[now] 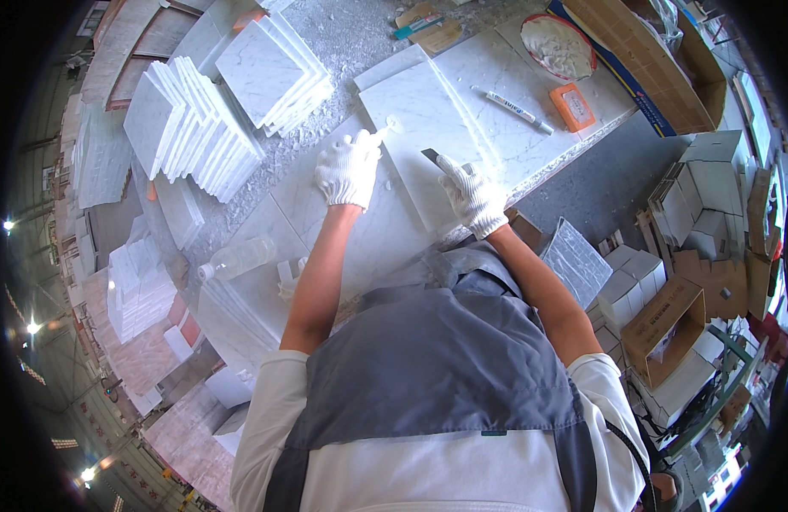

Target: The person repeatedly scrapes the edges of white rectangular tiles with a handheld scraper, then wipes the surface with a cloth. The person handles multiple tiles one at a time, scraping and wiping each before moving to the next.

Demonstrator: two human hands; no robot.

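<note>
A white marble tile (428,145) with grey veins lies on the worktop in front of me. My right hand (472,196), in a white knit glove, rests over its near right part and grips a small dark-bladed scraper (430,156). My left hand (350,171), gloved alike, is at the tile's left edge with its fingers bunched. Beside those fingertips a small whitish dab (394,125) shows on the tile; whether the fingers hold anything is hidden. A paint marker (518,112) and an orange block (571,107) lie farther right.
Stacked marble tiles (185,119) stand at the far left, another stack (270,72) beside them. A round dish of white paste (558,47) sits near a cardboard box (658,60). A clear plastic bottle (239,258) lies left of my left forearm. White debris (347,34) covers the far surface.
</note>
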